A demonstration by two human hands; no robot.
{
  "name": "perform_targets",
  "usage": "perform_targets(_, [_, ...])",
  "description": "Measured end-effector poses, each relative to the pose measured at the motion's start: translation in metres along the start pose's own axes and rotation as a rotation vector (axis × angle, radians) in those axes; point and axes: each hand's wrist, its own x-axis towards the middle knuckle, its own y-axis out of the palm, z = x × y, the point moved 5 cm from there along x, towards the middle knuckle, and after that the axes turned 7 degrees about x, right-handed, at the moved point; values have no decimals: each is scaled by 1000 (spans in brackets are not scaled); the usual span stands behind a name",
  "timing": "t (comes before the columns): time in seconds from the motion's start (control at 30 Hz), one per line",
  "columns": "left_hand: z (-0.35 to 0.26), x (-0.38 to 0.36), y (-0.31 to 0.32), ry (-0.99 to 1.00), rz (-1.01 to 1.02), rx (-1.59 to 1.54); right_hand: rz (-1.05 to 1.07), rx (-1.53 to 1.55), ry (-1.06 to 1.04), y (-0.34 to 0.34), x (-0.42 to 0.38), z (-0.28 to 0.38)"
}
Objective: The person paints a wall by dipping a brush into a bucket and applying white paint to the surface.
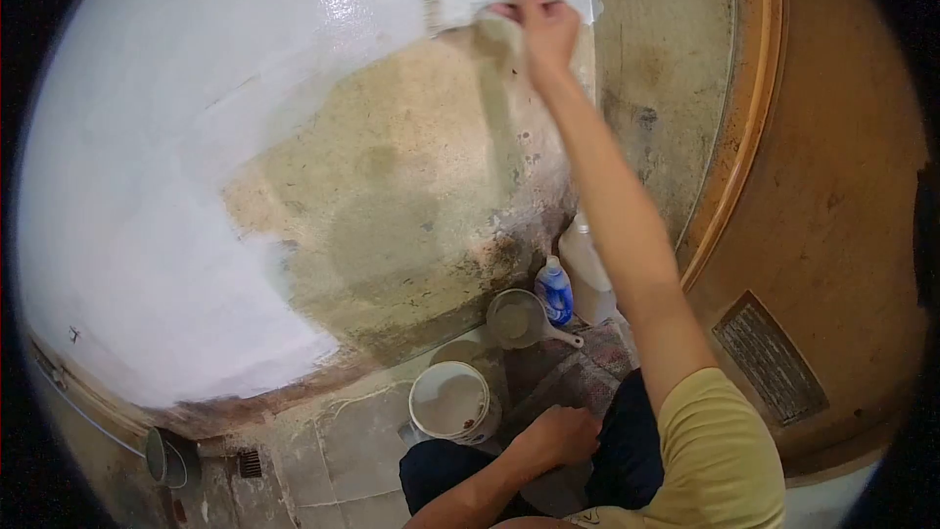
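Observation:
My right hand (pixel 540 15) is raised to the upper part of the wall, its fingers closed round the handle of a paintbrush (pixel 455 5). The brush's bristles touch the wall at the edge between wet white paint (pixel 196 69) and a bare, stained yellowish patch (pixel 392 157). Low over my knees, my left hand (pixel 568 434) is closed, and what it holds, if anything, is hidden. A white bucket (pixel 449 402) with pale contents stands on the floor left of my left hand.
By the wall's foot are a dipper (pixel 517 319) with a handle, a blue and white bottle (pixel 554 292) and a white jug (pixel 586 269). A dark bucket (pixel 171 458) stands at lower left. A brown door (pixel 832 186) with a vent (pixel 770 357) is at right.

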Motion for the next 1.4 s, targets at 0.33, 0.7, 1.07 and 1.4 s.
perform_targets(0.33, [5,-6,-6,9,24,-10,-163,-619,-402,-104,66,32])
perform_targets(0.7, [2,-1,-11,14,-4,3,159,-254,-438,44,-45,13])
perform_targets(1.07, [14,-5,-7,38,-54,-49,-217,-254,-272,-122,82,27])
perform_targets(1.4, [9,0,-7,53,-42,-21,94,-947,-645,-42,31,2])
